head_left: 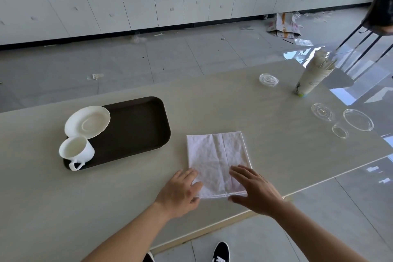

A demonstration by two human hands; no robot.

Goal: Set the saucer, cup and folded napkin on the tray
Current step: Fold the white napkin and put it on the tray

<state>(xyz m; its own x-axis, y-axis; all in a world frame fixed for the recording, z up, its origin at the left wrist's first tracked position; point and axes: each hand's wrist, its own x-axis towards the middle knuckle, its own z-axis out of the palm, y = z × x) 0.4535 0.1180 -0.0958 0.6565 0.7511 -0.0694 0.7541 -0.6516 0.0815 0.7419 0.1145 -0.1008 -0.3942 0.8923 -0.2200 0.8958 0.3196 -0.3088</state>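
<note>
On the left half of the table [212, 100], the dark tray [138, 125] is seen to carry the saucer [87, 122] at its far left corner (rim overhanging the tray edge) and the cup [76, 151] at its near left corner, handle toward the near side. Two of three items are judged placed, though the cup is not set on the saucer. The napkin [217, 161] is left off the tray, lying flat just to its right, white, creased, partly folded. Its near edge is held down by the left hand [180, 191] and right hand [253, 189], fingers spread flat, nothing pinched. Folding and transfer are judged outstanding.
</note>
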